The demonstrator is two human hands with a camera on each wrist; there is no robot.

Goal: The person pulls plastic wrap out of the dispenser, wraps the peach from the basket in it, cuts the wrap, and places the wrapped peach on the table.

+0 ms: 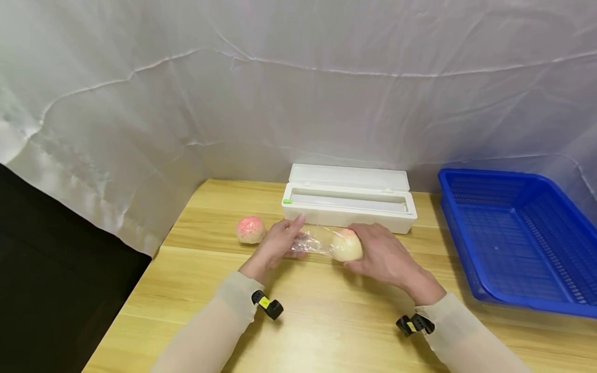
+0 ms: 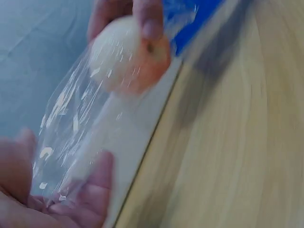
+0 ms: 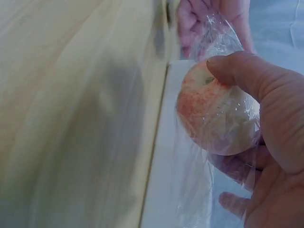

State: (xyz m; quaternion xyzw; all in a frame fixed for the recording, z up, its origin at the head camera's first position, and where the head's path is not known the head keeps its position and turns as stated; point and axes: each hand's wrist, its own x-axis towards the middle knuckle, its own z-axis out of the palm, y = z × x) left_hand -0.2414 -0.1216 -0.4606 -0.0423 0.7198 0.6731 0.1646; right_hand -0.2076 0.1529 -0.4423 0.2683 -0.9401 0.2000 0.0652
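Note:
My right hand (image 1: 384,254) grips a cream and pink peach (image 3: 209,107), its thumb over the stem end and fingers beneath. Clear plastic wrap (image 2: 71,118) covers this peach and stretches leftward as a loose sleeve. At the sleeve's other end, my left hand (image 1: 280,241) has its thumb and fingers curved around the film, as the left wrist view shows. A second peach (image 1: 251,229), pink on top, sits on the table just left of my left hand. Behind both hands stands a long white plastic wrap dispenser (image 1: 347,212) with its lid (image 1: 350,177) raised.
A large blue plastic basket (image 1: 485,290) stands on the right of the wooden table (image 1: 308,321). Pale grey cloth (image 1: 326,103) hangs behind the table and along its left. A small green tab (image 1: 287,201) shows at the dispenser's left end.

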